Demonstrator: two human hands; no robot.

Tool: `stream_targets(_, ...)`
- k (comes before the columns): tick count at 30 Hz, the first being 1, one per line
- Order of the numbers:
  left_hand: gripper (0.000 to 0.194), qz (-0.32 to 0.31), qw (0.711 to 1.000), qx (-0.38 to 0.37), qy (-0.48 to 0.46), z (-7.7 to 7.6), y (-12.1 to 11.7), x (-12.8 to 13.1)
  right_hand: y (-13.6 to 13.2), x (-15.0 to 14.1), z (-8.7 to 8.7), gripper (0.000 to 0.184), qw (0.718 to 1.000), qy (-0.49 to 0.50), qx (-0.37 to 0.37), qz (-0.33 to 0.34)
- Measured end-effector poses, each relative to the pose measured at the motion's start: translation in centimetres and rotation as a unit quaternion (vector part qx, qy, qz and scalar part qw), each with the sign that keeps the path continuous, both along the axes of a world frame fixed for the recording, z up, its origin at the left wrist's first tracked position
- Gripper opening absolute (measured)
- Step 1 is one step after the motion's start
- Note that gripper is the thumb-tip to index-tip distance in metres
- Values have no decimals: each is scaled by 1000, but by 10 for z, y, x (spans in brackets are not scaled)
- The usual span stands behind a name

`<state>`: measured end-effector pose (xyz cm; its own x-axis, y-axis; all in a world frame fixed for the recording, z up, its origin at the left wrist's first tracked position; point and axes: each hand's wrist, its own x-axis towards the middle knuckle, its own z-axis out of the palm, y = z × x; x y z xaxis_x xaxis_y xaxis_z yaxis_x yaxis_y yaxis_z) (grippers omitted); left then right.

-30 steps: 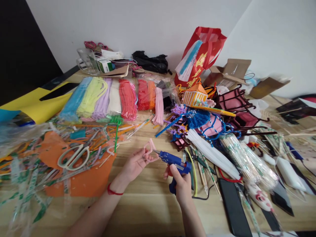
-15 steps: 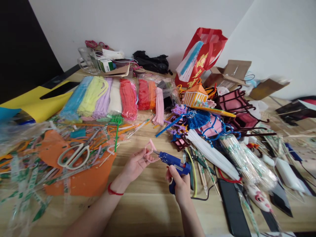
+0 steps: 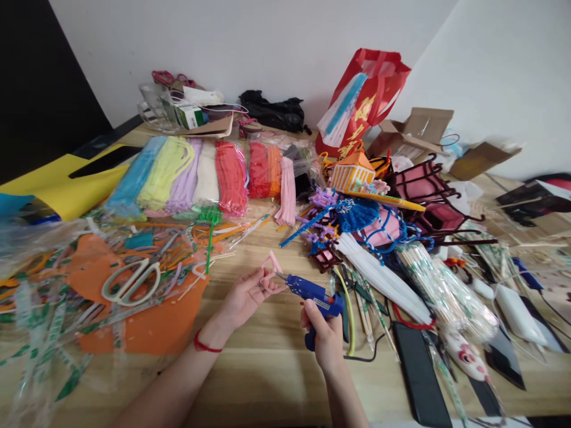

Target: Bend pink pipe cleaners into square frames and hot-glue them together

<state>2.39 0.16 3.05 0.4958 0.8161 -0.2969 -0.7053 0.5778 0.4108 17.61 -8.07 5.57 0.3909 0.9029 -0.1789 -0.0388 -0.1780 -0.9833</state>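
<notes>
Over the wooden table, my left hand pinches a pale pink pipe cleaner bent into a small angular shape. A blue hot glue gun is gripped in my right hand, its thumb along the back of the handle. The gun points left, and its metal nozzle meets or nearly meets the pink pipe cleaner close to my left fingertips; whether it touches, I cannot tell. From the gun a black cord runs off to the right.
White-handled scissors lie on orange sheets and scraps at left. Bundles of coloured pipe cleaners line the back. Pink-and-brown lantern-like crafts, a white pipe cleaner bundle, wrapped sticks and a black phone crowd the right.
Almost nothing differs. The whole view has shifted very slightly, and both hands keep the same hold on the pink pipe cleaner and the glue gun.
</notes>
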Motion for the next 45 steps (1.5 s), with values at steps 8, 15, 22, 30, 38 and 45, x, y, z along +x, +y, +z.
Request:
stream_targets(8, 8, -4, 1000, 4, -5, -2, 0, 1, -2, -1, -2, 35, 1000, 12, -1, -11)
stream_targets(15, 10, -7, 1000, 9, -1, -4, 1, 1, -1, -3, 0, 36, 1000, 11, -6, -18)
stream_targets(22, 10, -4, 1000, 10, 3, -1, 0, 1, -2, -1, -2, 35, 1000, 0, -10, -19)
stream_targets(30, 12, -2, 1000, 7, 4, -1, 0, 2, -3, -2, 0, 36, 1000, -12, -10, -17)
stream_targets(38, 9, -5, 1000, 16, 16, -3, 0, 2, -4, -3, 1, 36, 1000, -17, -3, -25)
stream_targets(45, 10, 6, 999, 23, 28, -4, -1, 3, -3, -4, 3, 36, 999, -36, 1, -27)
